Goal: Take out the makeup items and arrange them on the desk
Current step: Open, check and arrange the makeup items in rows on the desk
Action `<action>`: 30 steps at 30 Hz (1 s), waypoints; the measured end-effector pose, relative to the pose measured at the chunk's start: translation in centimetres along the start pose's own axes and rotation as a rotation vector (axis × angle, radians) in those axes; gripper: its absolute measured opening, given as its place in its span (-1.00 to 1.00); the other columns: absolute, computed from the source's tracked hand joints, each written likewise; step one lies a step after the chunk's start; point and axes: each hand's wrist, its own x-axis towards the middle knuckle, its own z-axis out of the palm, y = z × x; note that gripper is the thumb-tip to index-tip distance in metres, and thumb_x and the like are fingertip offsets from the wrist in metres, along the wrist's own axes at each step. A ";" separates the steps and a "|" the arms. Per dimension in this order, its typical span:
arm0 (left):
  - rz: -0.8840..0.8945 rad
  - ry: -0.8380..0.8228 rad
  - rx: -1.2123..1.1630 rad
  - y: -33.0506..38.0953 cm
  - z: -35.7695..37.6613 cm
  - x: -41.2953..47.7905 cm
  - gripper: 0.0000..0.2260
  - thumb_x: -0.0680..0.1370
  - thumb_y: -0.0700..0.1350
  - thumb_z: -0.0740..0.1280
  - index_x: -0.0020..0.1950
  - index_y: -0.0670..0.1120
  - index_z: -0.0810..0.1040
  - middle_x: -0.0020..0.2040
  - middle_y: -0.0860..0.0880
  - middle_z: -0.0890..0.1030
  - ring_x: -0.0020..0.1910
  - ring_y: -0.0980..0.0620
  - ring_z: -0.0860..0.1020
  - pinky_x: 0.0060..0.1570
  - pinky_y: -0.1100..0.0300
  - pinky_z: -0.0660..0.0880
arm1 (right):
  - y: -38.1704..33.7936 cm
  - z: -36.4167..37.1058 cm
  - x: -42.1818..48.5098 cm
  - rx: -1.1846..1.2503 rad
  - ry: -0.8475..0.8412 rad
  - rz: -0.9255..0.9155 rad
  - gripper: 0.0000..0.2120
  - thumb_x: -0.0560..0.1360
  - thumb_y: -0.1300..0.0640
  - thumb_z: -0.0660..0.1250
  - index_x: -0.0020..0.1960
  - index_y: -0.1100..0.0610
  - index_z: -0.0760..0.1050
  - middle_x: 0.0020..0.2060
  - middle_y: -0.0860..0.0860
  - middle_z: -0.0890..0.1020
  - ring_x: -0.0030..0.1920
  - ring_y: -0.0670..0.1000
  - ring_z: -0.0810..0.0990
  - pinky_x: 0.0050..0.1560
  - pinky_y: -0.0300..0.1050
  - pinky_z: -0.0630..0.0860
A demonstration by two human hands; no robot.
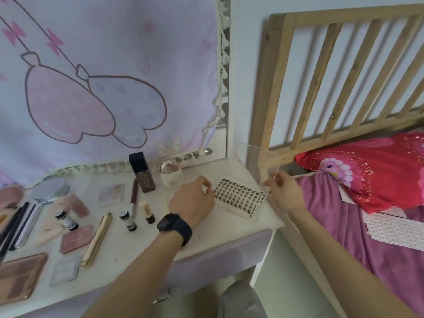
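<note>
The lash tray is laid flat near the right end of the desk. Its 9 o'clock edge is pinched by the left hand. At the tray's 3 o'clock, a clear lid is gripped, raised, by the right hand.

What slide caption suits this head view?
Left hand holds an eyelash tray on the desk; right hand pinches a clear cover.
</note>
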 end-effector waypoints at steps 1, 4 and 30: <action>0.004 -0.003 -0.020 -0.2 0.0 0.2 -0.76 0.61 0.08 0.20 0.27 0.16 0.46 0.06 0.08 0.60 -0.04 0.01 0.58 -0.08 0.09 0.53 | -0.1 -0.2 0.6 0.013 -0.046 -0.015 -0.79 0.65 0.12 0.23 0.26 0.01 0.47 -0.10 -0.11 0.67 -0.15 -0.16 0.60 -0.14 -0.38 0.40; 0.014 -0.048 -0.102 -0.4 0.4 0.4 -0.62 0.60 0.03 0.27 0.42 0.09 0.37 0.21 0.01 0.53 0.11 -0.02 0.55 0.06 0.08 0.51 | -0.2 -0.7 2.6 0.029 -0.165 -0.048 -0.68 0.66 0.16 0.20 0.40 0.12 0.46 -0.12 -0.06 0.68 -0.03 -0.02 0.63 0.02 -0.22 0.42; -0.140 0.254 -0.731 1.0 2.0 -4.8 -0.80 0.63 -0.14 0.21 0.20 0.11 0.40 0.04 0.05 0.50 -0.26 0.01 0.68 -0.16 -0.08 0.65 | 0.2 -0.1 -5.8 0.019 -0.041 -0.021 -0.64 0.61 0.01 0.27 0.35 0.13 0.48 0.25 0.02 0.60 0.28 0.06 0.53 0.24 -0.13 0.36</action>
